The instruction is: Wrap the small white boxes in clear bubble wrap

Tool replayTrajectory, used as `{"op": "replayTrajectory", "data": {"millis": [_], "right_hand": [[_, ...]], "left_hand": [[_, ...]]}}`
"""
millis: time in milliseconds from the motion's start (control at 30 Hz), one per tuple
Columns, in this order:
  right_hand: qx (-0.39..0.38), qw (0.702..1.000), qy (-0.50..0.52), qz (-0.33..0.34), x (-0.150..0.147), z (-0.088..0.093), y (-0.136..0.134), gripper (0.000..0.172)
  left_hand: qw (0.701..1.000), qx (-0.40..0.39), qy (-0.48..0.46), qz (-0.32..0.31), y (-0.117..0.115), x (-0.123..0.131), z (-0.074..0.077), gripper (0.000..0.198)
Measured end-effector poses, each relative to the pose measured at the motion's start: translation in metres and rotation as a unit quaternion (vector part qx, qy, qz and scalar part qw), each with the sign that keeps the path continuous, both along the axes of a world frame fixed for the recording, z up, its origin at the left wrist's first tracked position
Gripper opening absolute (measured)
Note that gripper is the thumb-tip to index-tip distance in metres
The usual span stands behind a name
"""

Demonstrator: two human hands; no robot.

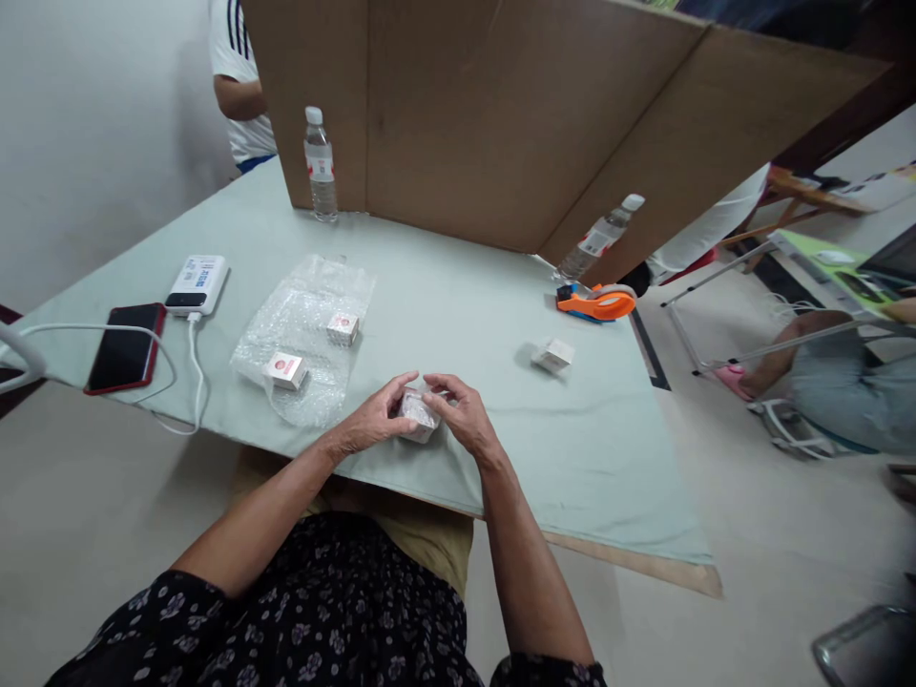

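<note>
Box [421,422], lower centre of frame. Left hand [373,416]: angled inward, gripping it between thumb and fingers. Right hand [467,416]: fingers arched over it; cannot tell whether gripping.

Two boxes [284,370] are white with red print, the tablecloth [458,296] pale green, the garment [343,611] flowered black

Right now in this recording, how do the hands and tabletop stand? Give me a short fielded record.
Grip: left hand holding a small box, apparently clear-wrapped; right hand at its right side
Left of hands: bubble wrap bearing two red-printed boxes
Right of hands: pale box, orange tape dispenser beyond
Far side: two water bottles before a cardboard panel
Far left: dark phone, white power bank with cable
</note>
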State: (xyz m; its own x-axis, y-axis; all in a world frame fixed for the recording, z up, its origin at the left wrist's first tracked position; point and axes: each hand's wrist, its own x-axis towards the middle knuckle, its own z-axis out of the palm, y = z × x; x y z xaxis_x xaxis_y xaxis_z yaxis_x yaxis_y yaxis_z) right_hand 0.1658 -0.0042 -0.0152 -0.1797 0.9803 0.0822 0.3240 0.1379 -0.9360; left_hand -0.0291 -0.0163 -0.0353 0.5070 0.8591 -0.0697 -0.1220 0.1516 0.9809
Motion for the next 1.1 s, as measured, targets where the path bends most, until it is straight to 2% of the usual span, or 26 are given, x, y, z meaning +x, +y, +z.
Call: {"op": "replayTrajectory", "data": {"millis": [67, 167, 367, 667, 867, 933, 1033, 1100], "right_hand": [[0.004, 0.999, 0.024, -0.026, -0.005, 0.000, 0.004, 0.023], [0.002, 0.998, 0.029, -0.052, -0.011, 0.002, 0.002, 0.023], [0.027, 0.998, -0.047, -0.043, -0.013, 0.012, -0.016, 0.019], [0.044, 0.989, -0.128, 0.050, -0.006, 0.018, -0.011, 0.023], [0.059, 0.989, -0.093, 0.102, 0.003, 0.013, -0.019, 0.025], [0.087, 0.986, -0.104, 0.092, 0.005, 0.007, -0.026, 0.031], [0.120, 0.979, -0.148, 0.076, 0.005, -0.002, -0.037, 0.055], [0.133, 0.973, -0.177, 0.069, 0.005, -0.007, -0.041, 0.063]], "left_hand": [[1.000, -0.003, 0.002, 0.006, -0.001, 0.000, 0.002, 0.089], [1.000, -0.001, 0.005, 0.020, -0.002, 0.002, 0.003, 0.087], [0.999, 0.009, 0.012, 0.045, -0.003, 0.007, 0.000, 0.082], [0.994, 0.057, 0.033, 0.086, -0.004, 0.013, -0.007, 0.070], [0.993, 0.056, 0.034, 0.098, 0.000, 0.015, -0.007, 0.072], [0.993, 0.048, 0.032, 0.102, 0.001, 0.015, -0.004, 0.073], [0.992, 0.024, 0.025, 0.117, 0.000, 0.017, 0.001, 0.073], [0.992, 0.001, 0.021, 0.123, -0.001, 0.020, 0.003, 0.072]]}}
